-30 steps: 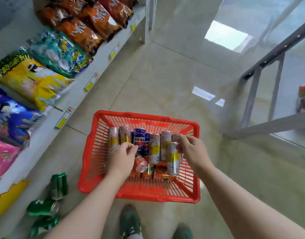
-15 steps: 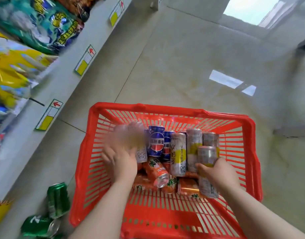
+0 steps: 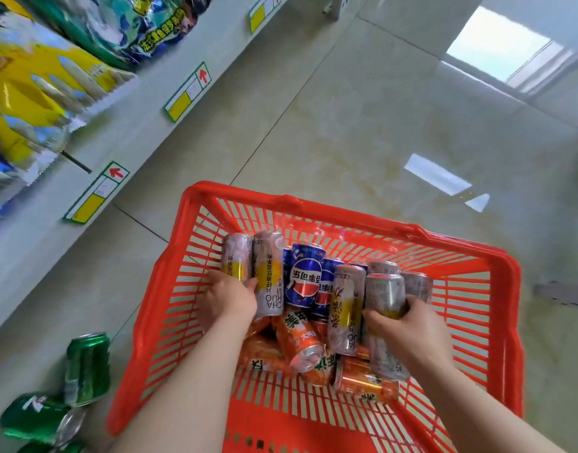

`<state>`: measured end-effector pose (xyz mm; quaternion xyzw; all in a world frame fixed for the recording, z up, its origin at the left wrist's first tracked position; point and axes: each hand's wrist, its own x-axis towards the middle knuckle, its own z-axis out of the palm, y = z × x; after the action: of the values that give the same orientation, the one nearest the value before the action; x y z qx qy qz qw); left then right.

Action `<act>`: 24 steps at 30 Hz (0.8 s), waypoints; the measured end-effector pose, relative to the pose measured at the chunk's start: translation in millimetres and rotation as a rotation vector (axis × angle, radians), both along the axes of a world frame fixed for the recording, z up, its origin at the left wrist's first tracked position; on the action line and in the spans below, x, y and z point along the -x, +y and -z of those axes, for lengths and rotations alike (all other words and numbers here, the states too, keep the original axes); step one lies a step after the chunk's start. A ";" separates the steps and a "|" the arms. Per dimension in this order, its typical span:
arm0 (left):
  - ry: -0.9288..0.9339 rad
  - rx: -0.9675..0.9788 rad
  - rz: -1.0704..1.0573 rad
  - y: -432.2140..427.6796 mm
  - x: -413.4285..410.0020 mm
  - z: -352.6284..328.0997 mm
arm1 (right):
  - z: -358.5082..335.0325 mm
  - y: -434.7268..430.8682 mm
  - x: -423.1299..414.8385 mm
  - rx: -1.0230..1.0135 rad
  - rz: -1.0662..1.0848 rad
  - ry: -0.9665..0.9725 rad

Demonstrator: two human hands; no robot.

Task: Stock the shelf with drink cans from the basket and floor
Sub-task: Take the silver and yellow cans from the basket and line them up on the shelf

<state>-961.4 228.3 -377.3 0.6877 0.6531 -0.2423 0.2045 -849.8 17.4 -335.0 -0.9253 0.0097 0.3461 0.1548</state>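
Picking step, by the look of the hands: both reach into the red basket [image 3: 346, 217] on the floor [image 3: 346, 109] to take cans out. The left hand [image 3: 227, 300] curls round a slim pale can [image 3: 237, 253] near the basket's left wall. The right hand [image 3: 412, 328] wraps its fingers round a slim silver can [image 3: 384, 292] toward the right wall. Blue cans [image 3: 305, 276] stand between them; orange cans [image 3: 300, 338] lie mid-basket. Green cans [image 3: 86, 367] lie on the floor left of the basket, below the shelf [image 3: 143, 103]. The next move probably calls for lifting both held cans clear and carrying them to the shelf.
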 end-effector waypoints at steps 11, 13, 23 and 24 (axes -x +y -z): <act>-0.345 0.103 -0.175 10.4 23.6 -84.6 | -61.4 57.7 17.0 -0.271 0.020 0.075; -0.412 0.126 -0.186 13.4 28.7 -119.3 | -89.9 64.4 19.0 -0.310 0.031 0.076; -0.568 0.041 -0.203 61.5 75.8 -339.6 | -276.2 118.2 41.5 -0.488 -0.030 0.096; -0.577 0.025 -0.195 68.1 85.0 -361.2 | -295.3 128.3 46.6 -0.515 -0.050 0.111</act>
<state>-1046.3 296.4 -16.1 0.6597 0.6280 -0.0240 0.4121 -896.3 145.8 -39.7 -0.8350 -0.0933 0.3909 0.3758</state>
